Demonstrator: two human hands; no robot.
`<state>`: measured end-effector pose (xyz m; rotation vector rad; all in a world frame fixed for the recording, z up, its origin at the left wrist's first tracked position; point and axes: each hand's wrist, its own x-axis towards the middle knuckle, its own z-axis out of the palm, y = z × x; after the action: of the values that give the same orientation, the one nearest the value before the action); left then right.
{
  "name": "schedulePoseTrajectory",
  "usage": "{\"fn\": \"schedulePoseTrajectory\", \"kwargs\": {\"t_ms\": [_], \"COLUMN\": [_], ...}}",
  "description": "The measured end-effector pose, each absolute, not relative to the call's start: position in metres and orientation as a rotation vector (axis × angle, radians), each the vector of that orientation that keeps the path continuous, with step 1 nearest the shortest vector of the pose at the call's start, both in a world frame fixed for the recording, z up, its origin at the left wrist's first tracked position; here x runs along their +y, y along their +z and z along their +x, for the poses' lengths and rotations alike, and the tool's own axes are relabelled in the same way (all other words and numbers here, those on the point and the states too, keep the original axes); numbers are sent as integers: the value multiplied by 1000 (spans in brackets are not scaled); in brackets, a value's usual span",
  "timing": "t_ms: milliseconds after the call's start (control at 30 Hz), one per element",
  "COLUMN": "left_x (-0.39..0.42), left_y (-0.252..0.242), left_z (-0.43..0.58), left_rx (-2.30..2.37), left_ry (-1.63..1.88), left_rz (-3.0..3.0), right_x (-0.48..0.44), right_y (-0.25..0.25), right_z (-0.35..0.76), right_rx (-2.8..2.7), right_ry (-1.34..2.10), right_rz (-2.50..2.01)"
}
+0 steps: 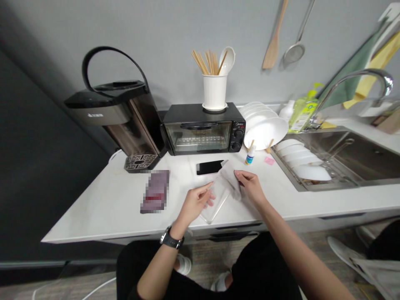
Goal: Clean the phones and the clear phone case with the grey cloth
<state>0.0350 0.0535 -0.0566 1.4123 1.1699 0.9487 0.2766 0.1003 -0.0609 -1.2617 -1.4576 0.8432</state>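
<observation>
My left hand [195, 203], with a black watch on its wrist, grips a clear phone case [215, 211] by its left side. The case is tilted above the counter's front edge, and some fingers show through it. A thin white tissue [231, 183] is pinched in my right hand [250, 184] and hangs against the upper right part of the case. Just behind the case lies a dark smartphone [208, 167], partly covered by the tissue. A small white bottle with a blue label [250, 156] stands behind my right hand, beside a pink scrap [269, 161].
A purple blurred-out packet [156, 191] lies on the white counter [109, 208] at left. Behind are a water dispenser [125, 116], a toaster oven [203, 133] with a utensil holder [215, 91] on top, and racked plates [265, 129]. The sink [368, 158] is at right.
</observation>
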Motion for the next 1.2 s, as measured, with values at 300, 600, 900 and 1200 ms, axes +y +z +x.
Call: {"fn": "schedulePoseTrajectory", "kwargs": {"t_ms": [300, 600, 900, 1200], "left_x": [53, 51, 50, 48], "left_y": [-55, -52, -44, -41], "left_z": [35, 36, 39, 34], "left_rx": [1181, 1227, 1314, 1391], "left_ry": [946, 1002, 1108, 1237], "left_rz": [1444, 1425, 1273, 1171], "right_x": [77, 66, 84, 82], "right_y": [-47, -50, -35, -35], "right_z": [270, 275, 272, 270], "right_rx": [-1629, -1797, -1946, -1927], "right_ry": [416, 536, 385, 377], "right_rz": [-1369, -1480, -1690, -1611]}}
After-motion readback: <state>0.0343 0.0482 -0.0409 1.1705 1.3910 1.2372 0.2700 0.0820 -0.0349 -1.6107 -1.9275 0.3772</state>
